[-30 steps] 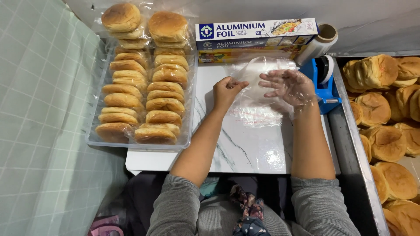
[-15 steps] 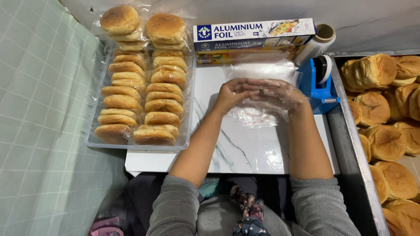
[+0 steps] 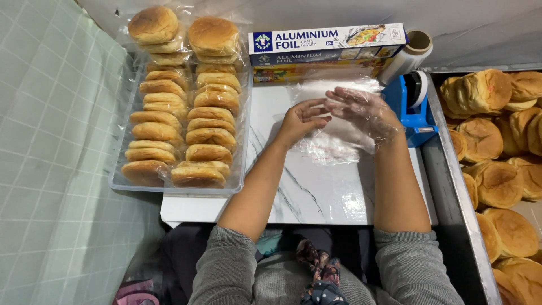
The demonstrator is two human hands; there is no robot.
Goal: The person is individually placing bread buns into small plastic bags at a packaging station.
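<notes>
Now the left hand [image 3: 302,120] pinches the clear plastic glove [image 3: 367,116] on the outstretched, open-fingered right hand [image 3: 361,113]; both hands, earlier pressed together, have drawn slightly apart.

A clear plastic bag [image 3: 333,138] is held between a bare left hand [image 3: 300,120] and a plastic-gloved right hand [image 3: 361,112] over a white marble board [image 3: 316,192]. Wrapped buns [image 3: 186,118] are stacked in a clear tray [image 3: 240,169] alongside.

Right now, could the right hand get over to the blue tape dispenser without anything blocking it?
Probably yes. The right hand, inside a clear plastic bag, hovers just beside the blue tape dispenser, and nothing lies between them. The bag over the fingers might hamper its grip.
</notes>
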